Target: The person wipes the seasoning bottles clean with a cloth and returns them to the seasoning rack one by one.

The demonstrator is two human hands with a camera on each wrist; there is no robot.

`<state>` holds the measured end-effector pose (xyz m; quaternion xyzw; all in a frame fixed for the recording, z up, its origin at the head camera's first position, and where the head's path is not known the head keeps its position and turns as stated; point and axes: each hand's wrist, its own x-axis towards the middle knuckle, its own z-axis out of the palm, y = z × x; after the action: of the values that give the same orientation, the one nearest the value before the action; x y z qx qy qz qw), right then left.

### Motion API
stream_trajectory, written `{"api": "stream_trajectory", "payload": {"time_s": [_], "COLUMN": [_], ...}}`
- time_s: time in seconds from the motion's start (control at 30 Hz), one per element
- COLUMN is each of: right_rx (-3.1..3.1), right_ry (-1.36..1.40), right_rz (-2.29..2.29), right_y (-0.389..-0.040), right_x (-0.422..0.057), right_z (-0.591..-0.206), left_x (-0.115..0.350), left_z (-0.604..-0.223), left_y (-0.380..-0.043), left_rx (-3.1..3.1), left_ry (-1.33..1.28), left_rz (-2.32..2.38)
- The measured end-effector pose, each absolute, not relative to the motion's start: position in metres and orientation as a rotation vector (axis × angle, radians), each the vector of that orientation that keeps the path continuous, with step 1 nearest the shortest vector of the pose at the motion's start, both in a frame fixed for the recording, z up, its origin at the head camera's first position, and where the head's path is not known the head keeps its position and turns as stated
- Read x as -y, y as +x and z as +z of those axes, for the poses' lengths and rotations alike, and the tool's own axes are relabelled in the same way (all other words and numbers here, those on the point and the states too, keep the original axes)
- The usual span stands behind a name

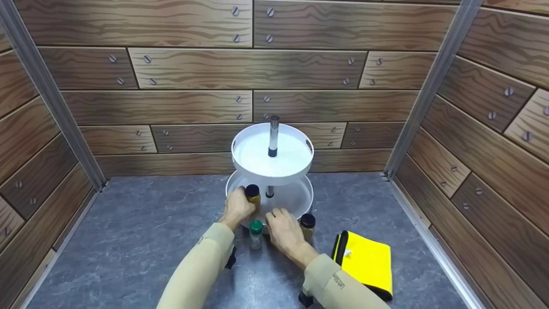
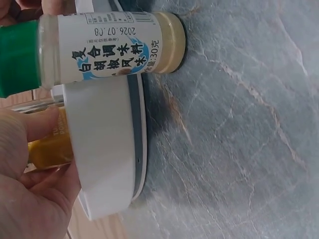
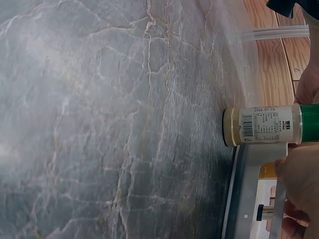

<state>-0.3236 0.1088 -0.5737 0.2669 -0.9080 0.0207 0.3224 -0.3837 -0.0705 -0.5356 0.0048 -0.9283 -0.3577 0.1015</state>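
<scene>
In the head view my left hand (image 1: 238, 207) holds a spice jar (image 1: 253, 198) with a black lid and yellow-brown powder. It is at the left of the lower tier (image 1: 305, 193) of a white two-tier round tray. The left wrist view shows thumb and fingers around the jar (image 2: 52, 139), beside the tray wall (image 2: 102, 144); whether its base touches the tier is hidden. My right hand (image 1: 284, 229) grips the lower tier's front rim, fingers curled over it. Between the hands, in front of the tray, stands a green-capped seasoning shaker (image 1: 256, 236).
Another black-lidded jar (image 1: 307, 226) stands just right of my right hand. A folded yellow cloth-like item (image 1: 369, 262) with black edges lies farther right on the grey marbled surface (image 1: 150, 231). The empty-looking upper tier (image 1: 253, 154) overhangs the lower one, with a metal post (image 1: 274, 135) through it.
</scene>
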Motion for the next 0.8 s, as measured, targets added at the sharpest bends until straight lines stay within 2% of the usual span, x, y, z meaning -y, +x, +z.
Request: {"api": "stream_trajectory", "payload": {"time_s": [0.5, 0.8], "right_rx": [2.522, 2.471], "right_ry": [0.832, 0.905], "right_rz": [0.152, 0.381], "right_y": [-0.305, -0.282], "right_x": [-0.122, -0.151], "right_z": [-0.546, -0.507], "left_x": [0.091, 0.114], "left_z": [-0.535, -0.530], "left_y": [-0.355, -0.333], "left_rx": [2.634, 2.613], "left_ry": [-0.174, -0.242], "left_rz": [-0.762, -0.705]}}
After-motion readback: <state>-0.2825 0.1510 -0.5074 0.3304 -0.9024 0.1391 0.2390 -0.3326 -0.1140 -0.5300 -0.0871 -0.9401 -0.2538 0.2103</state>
